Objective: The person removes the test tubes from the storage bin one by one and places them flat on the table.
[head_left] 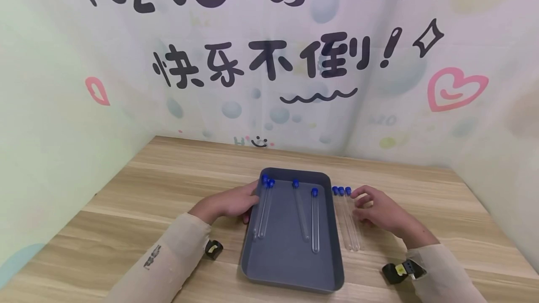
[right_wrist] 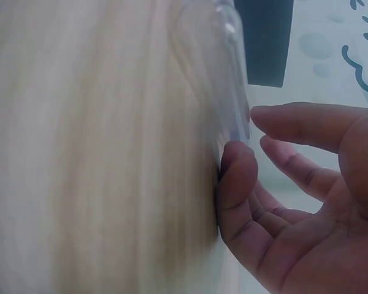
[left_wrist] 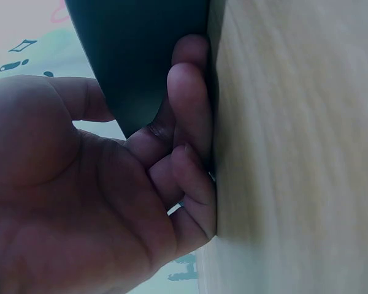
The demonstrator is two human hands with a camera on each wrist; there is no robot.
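Observation:
A dark grey tray [head_left: 290, 265] lies on the table with several clear test tubes [head_left: 315, 223] in it, each with a blue cap. My left hand [head_left: 237, 201] holds the tray's left side; in the left wrist view the thumb is at the tray wall [left_wrist: 129, 55] and the bent fingers are low against it. Right of the tray, clear test tubes [head_left: 351, 228] lie side by side on the tabletop, three blue caps showing. My right hand [head_left: 379, 209] is beside them with loosely bent fingers, thumb and fingertips close to the rightmost tube; whether they touch it, I cannot tell.
The wooden table [head_left: 177, 176] reaches to a printed cloth backdrop [head_left: 236, 120] behind and at both sides. A black strap with a small device [head_left: 214, 249] is at the left wrist, another black strap [head_left: 397, 272] at the right.

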